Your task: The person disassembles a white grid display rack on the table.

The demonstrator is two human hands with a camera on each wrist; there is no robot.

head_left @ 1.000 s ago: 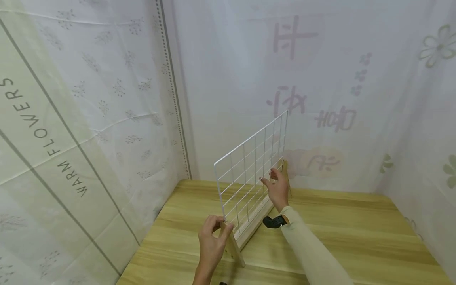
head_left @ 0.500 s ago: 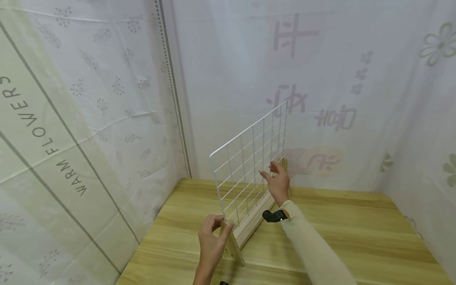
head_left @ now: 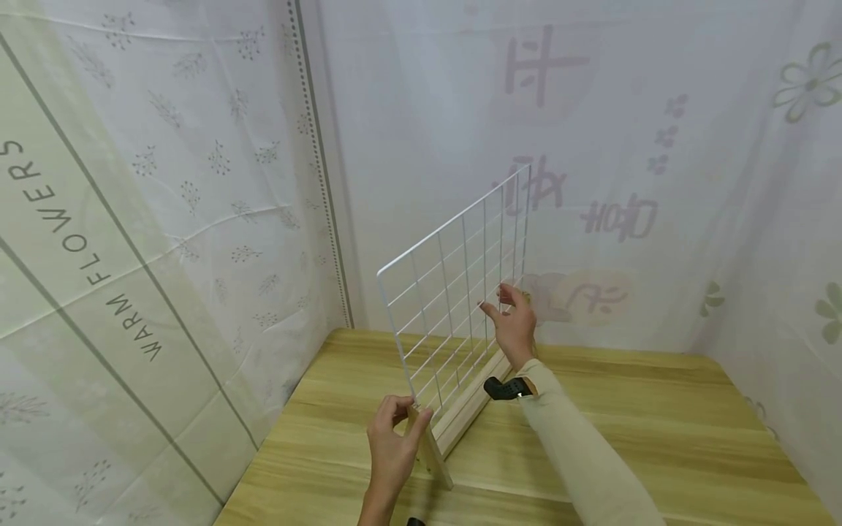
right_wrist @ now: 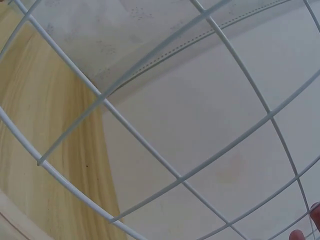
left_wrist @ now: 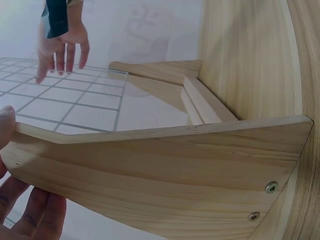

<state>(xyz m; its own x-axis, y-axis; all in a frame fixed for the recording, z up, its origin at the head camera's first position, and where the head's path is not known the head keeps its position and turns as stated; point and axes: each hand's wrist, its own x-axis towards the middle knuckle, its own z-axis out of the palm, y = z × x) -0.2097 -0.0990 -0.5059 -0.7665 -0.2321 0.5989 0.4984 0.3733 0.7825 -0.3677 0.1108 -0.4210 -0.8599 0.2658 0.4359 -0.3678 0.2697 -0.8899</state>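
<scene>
Head view: we see the left hand (head_left: 395, 443) pinching the near wooden end board (head_left: 430, 456); the right hand (head_left: 516, 325) holds the wire grid (head_left: 468, 277), thumb and fingertips slightly parted. Grid stands on edge above the table (head_left: 625, 424).

Left wrist: we note thumb and fingers round the board, two bolts (left_wrist: 271, 187) opposite.

Right wrist: fingertips (right_wrist: 315, 214) among wires; closure we cannot tell here.

Soft, dimmish, diffuse light. Brighter patch on curtain (head_left: 434, 95) above wire grid (right_wrist: 179, 180); faint shadow on table (head_left: 658, 409) just right of it. Right wrist: wire grid bows, lens distortion; curtain behind hazy.
</scene>
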